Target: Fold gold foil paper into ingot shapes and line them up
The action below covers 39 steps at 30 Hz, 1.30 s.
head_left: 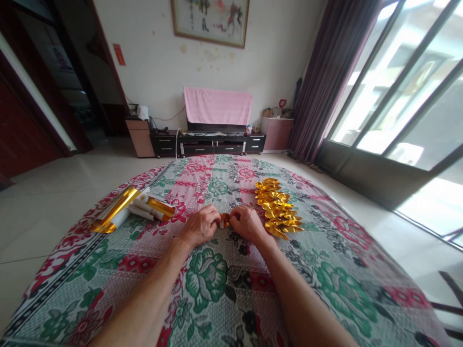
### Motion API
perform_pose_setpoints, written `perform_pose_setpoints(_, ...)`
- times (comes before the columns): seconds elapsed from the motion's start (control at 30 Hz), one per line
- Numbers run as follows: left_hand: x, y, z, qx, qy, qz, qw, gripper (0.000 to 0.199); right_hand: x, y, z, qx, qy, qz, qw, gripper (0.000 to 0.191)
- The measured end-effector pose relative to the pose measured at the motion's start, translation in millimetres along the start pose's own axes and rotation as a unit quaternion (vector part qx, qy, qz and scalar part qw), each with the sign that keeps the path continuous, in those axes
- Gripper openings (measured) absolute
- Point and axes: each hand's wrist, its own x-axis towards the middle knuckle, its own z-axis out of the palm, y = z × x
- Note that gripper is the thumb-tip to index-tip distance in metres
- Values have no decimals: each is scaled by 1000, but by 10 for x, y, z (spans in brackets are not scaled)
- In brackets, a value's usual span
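Between my two hands is a small piece of gold foil paper (224, 220), partly covered by the fingers. My left hand (203, 224) pinches its left end, and my right hand (248, 223) pinches its right end. Both hands are closed, low over the flowered cloth. To the right of my right hand lies a row of folded gold foil pieces (278, 207) with pointed ends. Left of my left hand, loosely curled gold foil sheets with white backs (121, 207) lie in a pile.
A patterned cloth (217, 188) covers the round table. Beyond it stand a low black cabinet (213, 146) and a screen draped with a pink towel (218, 106). A dark curtain (321, 72) hangs beside the windows on the right.
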Motion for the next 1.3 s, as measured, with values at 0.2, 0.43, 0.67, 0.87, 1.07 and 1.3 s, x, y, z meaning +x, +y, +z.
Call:
perform_pose_setpoints(0.2, -4, 19, 8, 13, -4, -4, 1000, 19, -6, -1, 7, -18, -8, 18, 1000, 13)
perform_pose_setpoints(0.43, 10, 65, -25, 33, 23, 24, 999, 17, -35, 0, -49, -9, -43, -57, 997, 18)
perform_pose_setpoints(0.67, 17, 40, -1, -1, -3, 29, 1000, 21, -19, 35, -46, 11, -50, -79, 996, 20)
perform_pose_setpoints(0.87, 29, 58, -4, -15, 0, 17, 1000, 20, 10, 74, -56, 40, -74, -124, 989, 24)
perform_pose_setpoints(1.07, 35, 73, 4, -21, -10, 2, 1000, 16, 26, 61, -90, 60, -91, -132, 985, 23)
perform_pose_setpoints(1.3, 37, 61, 18, -46, -30, -23, 998, 21, 37, 65, -109, 54, -86, -115, 988, 19)
